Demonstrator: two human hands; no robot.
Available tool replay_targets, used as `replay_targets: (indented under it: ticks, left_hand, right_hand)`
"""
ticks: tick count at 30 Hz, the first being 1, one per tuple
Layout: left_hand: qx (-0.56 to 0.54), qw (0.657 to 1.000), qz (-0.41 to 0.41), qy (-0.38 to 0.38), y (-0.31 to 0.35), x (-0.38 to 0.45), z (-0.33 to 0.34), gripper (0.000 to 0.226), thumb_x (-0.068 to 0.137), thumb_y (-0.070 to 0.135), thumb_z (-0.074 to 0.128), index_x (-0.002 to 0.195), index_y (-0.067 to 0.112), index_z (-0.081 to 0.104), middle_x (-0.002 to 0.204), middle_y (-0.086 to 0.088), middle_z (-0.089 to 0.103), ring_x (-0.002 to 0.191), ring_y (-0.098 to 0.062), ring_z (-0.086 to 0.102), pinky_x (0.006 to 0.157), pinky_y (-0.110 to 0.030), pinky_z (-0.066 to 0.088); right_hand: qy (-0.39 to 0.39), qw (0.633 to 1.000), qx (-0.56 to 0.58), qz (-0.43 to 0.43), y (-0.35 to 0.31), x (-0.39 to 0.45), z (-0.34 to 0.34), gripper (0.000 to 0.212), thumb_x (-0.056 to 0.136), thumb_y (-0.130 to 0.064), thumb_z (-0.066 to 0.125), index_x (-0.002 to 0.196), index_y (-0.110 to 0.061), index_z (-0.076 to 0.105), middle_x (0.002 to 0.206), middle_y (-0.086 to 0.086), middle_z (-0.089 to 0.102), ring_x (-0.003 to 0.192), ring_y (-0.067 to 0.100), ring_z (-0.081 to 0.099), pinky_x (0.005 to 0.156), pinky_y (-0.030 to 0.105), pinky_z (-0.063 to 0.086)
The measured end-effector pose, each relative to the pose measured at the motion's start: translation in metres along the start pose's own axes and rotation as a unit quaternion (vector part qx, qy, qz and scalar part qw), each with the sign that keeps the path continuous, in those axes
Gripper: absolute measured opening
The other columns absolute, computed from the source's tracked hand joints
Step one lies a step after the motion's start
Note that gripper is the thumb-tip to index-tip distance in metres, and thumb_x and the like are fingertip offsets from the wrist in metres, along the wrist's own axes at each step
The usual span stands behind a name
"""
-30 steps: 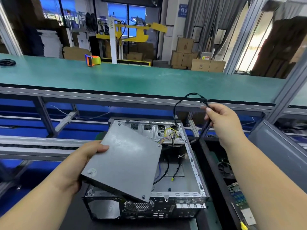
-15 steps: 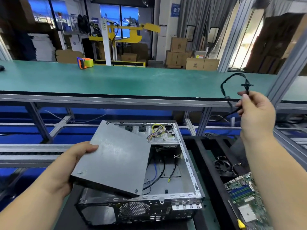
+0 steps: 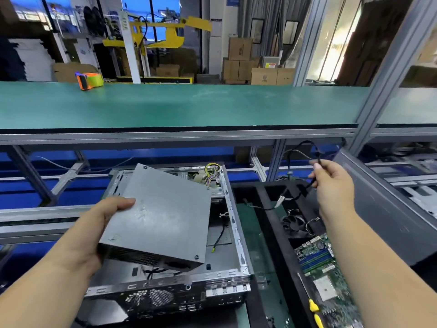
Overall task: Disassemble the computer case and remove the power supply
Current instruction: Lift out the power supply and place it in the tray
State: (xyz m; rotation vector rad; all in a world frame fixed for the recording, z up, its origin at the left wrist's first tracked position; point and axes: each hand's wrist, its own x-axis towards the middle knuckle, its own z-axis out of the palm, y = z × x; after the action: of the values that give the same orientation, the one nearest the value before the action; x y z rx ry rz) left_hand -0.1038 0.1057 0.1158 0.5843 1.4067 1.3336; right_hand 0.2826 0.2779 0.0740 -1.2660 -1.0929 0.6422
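Observation:
The open computer case (image 3: 236, 235) lies on its side in front of me, its rear panel toward me. My left hand (image 3: 99, 228) grips the grey power supply box (image 3: 160, 216) by its left edge and holds it tilted above the case. A bundle of yellow and coloured wires (image 3: 211, 172) sits at the case's far end. My right hand (image 3: 331, 185) pinches a black cable (image 3: 300, 150) to the right of the case, over a black tray; the cable loops above the hand and trails down toward the tray.
A black tray (image 3: 269, 223) at the right holds a cooling fan (image 3: 294, 224), a green motherboard (image 3: 324, 271) and a yellow-handled screwdriver (image 3: 313, 306). A grey panel (image 3: 387, 209) leans at the far right. A green shelf (image 3: 189, 107) above carries an orange tape dispenser (image 3: 88, 79).
My right hand has come down and left with the black cable, from high above the shelf edge to just over the black tray. My left hand keeps holding the power supply above the case.

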Motion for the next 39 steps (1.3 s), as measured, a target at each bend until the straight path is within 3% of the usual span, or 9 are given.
replay_targets:
  ticks: [5, 8, 12, 15, 19, 25, 30, 34, 39]
  left_hand:
    - [-0.003, 1.0, 0.008, 0.009, -0.008, 0.003, 0.033, 0.023, 0.05, 0.033, 0.072, 0.066, 0.017, 0.071, 0.061, -0.004, 0.068, 0.045, -0.019, 0.063, 0.047, -0.025, 0.05]
    - [0.003, 1.0, 0.003, 0.018, -0.014, 0.004, 0.045, 0.024, 0.046, 0.037, 0.076, 0.061, 0.019, 0.075, 0.07, -0.006, 0.07, 0.052, -0.022, 0.066, 0.06, -0.032, 0.049]
    - [-0.009, 0.999, 0.008, 0.035, -0.02, 0.004, 0.054, 0.039, 0.043, 0.036, 0.079, 0.077, 0.017, 0.072, 0.078, -0.008, 0.071, 0.059, -0.025, 0.066, 0.069, -0.037, 0.051]
    - [-0.021, 0.999, 0.012, 0.04, -0.021, 0.002, 0.058, 0.029, 0.05, 0.033, 0.076, 0.074, 0.018, 0.074, 0.083, -0.007, 0.072, 0.063, -0.025, 0.068, 0.074, -0.038, 0.05]
    - [-0.026, 0.998, 0.011, 0.061, -0.021, -0.002, 0.061, 0.029, 0.054, 0.031, 0.073, 0.079, 0.017, 0.075, 0.088, -0.008, 0.074, 0.07, -0.026, 0.069, 0.081, -0.041, 0.05]
    - [-0.015, 0.998, 0.008, 0.063, -0.025, -0.006, 0.065, 0.028, 0.056, 0.032, 0.073, 0.077, 0.015, 0.075, 0.087, -0.01, 0.073, 0.071, -0.029, 0.067, 0.08, -0.042, 0.049]
    - [-0.008, 0.998, 0.015, 0.055, -0.029, -0.004, 0.073, 0.031, 0.056, 0.032, 0.072, 0.081, 0.015, 0.071, 0.081, -0.008, 0.073, 0.061, -0.025, 0.068, 0.071, -0.038, 0.05]
    - [-0.004, 0.999, 0.006, 0.035, -0.03, -0.002, 0.084, 0.017, 0.057, 0.033, 0.07, 0.06, 0.017, 0.075, 0.07, -0.005, 0.071, 0.053, -0.023, 0.067, 0.065, -0.035, 0.048]
    - [-0.018, 1.0, 0.011, 0.012, -0.031, 0.0, 0.095, 0.015, 0.059, 0.034, 0.069, 0.055, 0.021, 0.075, 0.066, -0.002, 0.071, 0.051, -0.02, 0.067, 0.057, -0.03, 0.054]
  right_hand:
    - [-0.069, 0.997, -0.001, 0.017, 0.024, 0.007, 0.009, 0.02, 0.101, -0.017, 0.05, 0.104, -0.024, 0.069, 0.071, -0.009, 0.061, 0.055, 0.001, 0.049, 0.055, 0.015, 0.043]
    - [-0.133, 0.989, -0.055, 0.046, 0.048, 0.005, 0.023, 0.021, 0.101, -0.015, 0.049, 0.104, -0.022, 0.068, 0.073, -0.006, 0.063, 0.059, 0.008, 0.05, 0.058, 0.022, 0.043]
    - [-0.212, 0.968, -0.083, 0.104, 0.087, -0.002, 0.042, 0.023, 0.102, -0.012, 0.047, 0.104, -0.016, 0.069, 0.073, -0.003, 0.06, 0.057, 0.011, 0.047, 0.055, 0.023, 0.038]
    - [-0.232, 0.959, -0.099, 0.128, 0.106, -0.001, 0.046, 0.023, 0.102, -0.013, 0.047, 0.105, -0.016, 0.069, 0.07, -0.004, 0.06, 0.052, 0.006, 0.047, 0.049, 0.019, 0.039]
    - [-0.279, 0.921, -0.201, 0.182, 0.126, 0.0, 0.04, 0.02, 0.1, -0.011, 0.05, 0.092, -0.008, 0.068, 0.079, 0.004, 0.069, 0.062, 0.019, 0.052, 0.06, 0.029, 0.04]
    - [-0.186, 0.961, -0.121, 0.167, 0.097, 0.023, -0.002, 0.029, 0.101, -0.01, 0.047, 0.089, 0.009, 0.065, 0.064, -0.014, 0.059, 0.03, 0.002, 0.031, 0.032, 0.014, 0.023]
    - [-0.16, 0.974, -0.068, 0.146, 0.056, 0.052, -0.041, 0.031, 0.102, -0.012, 0.045, 0.104, 0.012, 0.065, 0.051, -0.016, 0.055, 0.043, 0.003, 0.03, 0.048, 0.018, 0.025]
    - [-0.148, 0.981, -0.04, 0.123, 0.032, 0.061, -0.061, 0.033, 0.104, -0.014, 0.043, 0.106, 0.011, 0.064, 0.054, -0.017, 0.057, 0.044, 0.003, 0.034, 0.051, 0.021, 0.024]
    - [-0.125, 0.988, -0.033, 0.081, 0.019, 0.063, -0.077, 0.03, 0.103, -0.009, 0.044, 0.098, 0.012, 0.064, 0.056, -0.018, 0.061, 0.045, -0.009, 0.052, 0.043, 0.003, 0.037]
